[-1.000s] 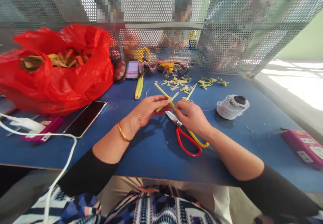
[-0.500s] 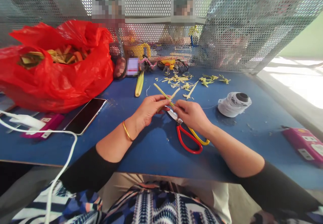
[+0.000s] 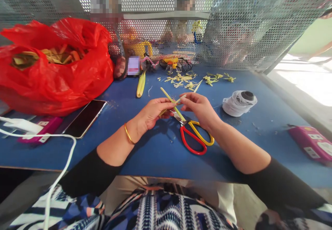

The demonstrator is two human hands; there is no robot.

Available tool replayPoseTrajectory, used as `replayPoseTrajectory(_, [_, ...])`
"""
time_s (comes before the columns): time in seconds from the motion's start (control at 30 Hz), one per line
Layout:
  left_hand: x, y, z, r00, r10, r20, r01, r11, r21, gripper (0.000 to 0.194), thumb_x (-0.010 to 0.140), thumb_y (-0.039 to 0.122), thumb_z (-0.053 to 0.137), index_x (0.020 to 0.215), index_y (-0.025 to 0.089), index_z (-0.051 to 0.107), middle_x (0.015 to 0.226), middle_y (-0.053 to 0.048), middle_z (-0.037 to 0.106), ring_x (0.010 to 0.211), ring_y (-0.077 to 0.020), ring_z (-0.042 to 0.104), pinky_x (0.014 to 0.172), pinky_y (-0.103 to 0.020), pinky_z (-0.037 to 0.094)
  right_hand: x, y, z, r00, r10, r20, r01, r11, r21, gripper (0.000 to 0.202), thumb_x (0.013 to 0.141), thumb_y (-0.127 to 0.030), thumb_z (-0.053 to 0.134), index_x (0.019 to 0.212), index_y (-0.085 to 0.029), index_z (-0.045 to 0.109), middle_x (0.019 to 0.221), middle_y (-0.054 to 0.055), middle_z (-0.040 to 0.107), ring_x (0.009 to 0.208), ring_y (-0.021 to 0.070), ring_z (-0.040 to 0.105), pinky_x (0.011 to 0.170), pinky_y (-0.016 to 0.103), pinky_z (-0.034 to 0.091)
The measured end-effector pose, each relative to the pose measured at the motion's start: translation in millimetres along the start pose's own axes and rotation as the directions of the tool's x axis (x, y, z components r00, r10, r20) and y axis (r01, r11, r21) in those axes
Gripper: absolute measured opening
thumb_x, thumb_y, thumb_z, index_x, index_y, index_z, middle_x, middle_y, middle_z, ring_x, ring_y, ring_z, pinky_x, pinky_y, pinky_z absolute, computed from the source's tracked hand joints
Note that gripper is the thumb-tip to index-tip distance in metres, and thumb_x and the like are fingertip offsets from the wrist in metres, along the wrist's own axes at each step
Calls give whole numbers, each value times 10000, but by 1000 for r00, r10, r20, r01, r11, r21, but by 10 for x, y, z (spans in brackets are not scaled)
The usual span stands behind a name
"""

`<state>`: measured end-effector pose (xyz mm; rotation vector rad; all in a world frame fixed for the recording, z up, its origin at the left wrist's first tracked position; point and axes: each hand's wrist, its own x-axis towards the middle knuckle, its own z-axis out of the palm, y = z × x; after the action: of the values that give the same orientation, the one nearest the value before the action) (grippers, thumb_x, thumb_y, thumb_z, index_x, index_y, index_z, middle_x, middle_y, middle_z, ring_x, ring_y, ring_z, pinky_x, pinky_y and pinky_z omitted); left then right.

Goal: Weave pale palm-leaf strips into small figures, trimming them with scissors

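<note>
Thin pale green leaf strips cross each other between my hands. My left hand pinches them where they cross. With thumb and fingertips, my right hand grips the end of one strip, to the right of the crossing. One strip slants down to the right over the scissors, which lie on the blue table with one red and one yellow handle. A spool of white thread stands to the right of my right hand. Beyond my hands are strip scraps and a folded green leaf piece.
A red plastic bag of leaves fills the left, with a phone, a white cable and a magenta power strip near it. Another magenta block lies far right. Behind the perforated metal screen are people.
My right hand has moved up and away from the crossing and now grips a strip's end. One strip now extends down over the scissors. The whole view has shifted slightly.
</note>
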<state>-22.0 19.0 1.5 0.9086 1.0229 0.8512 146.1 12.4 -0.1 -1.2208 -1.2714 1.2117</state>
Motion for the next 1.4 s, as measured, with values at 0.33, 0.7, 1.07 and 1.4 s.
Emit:
replayPoseTrajectory(0.33, [-35,-4,16,995,-57,86,51,997,65,127,736,230,769,791,136,705,717,-46,728,537,-96,639,556,-204,490,-7,-1,14,1000,11,16,-12,998,57,277,570,-369,825,606,-174,632,580,-20,635,524,91,537,576,260,486])
replayPoseTrajectory(0.7, [-43,0,22,999,-34,29,30,989,143,156,712,255,788,786,133,726,700,-53,731,548,-104,649,574,-204,494,21,37,-2,999,0,-33,1,1000,22,276,627,-407,780,612,-178,625,572,-16,623,547,102,559,584,253,493])
replayPoseTrajectory(1.07, [-29,1,39,982,101,-159,-90,993,76,159,702,242,789,789,138,707,701,-31,710,572,-102,637,550,-204,440,-60,68,58,989,29,148,13,961,-275,380,773,-534,658,626,-195,569,529,-3,603,479,107,530,481,236,416])
replayPoseTrajectory(1.4, [-49,-41,134,952,201,-231,-179,977,114,54,727,167,728,752,138,690,607,-10,679,478,-98,591,504,-208,421,-164,-27,26,910,-369,190,382,565,-731,283,903,-325,524,652,-202,567,637,1,572,602,136,486,598,281,331])
